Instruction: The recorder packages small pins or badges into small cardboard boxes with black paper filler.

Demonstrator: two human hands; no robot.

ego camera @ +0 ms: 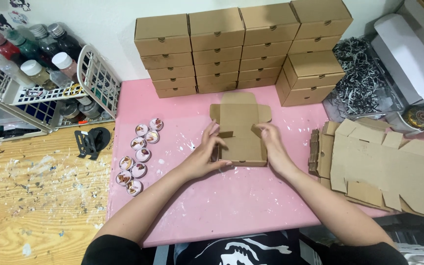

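Note:
A half-folded brown cardboard box [240, 128] lies on the pink table [231, 201], its lid flap open toward the back. My left hand [206, 153] presses against the box's left wall, fingers on the side flap. My right hand [272, 145] holds the right wall, fingers curled over the side flap. Both hands grip the same box.
Stacks of finished brown boxes [241, 49] line the back wall. Flat die-cut cardboard blanks [384, 169] lie piled at the right. Several small round pink tins [138, 159] sit left of my hands. A white basket of paint bottles [40, 78] stands on the wooden table at the left. Shredded paper [359, 78] fills a clear bin at the back right.

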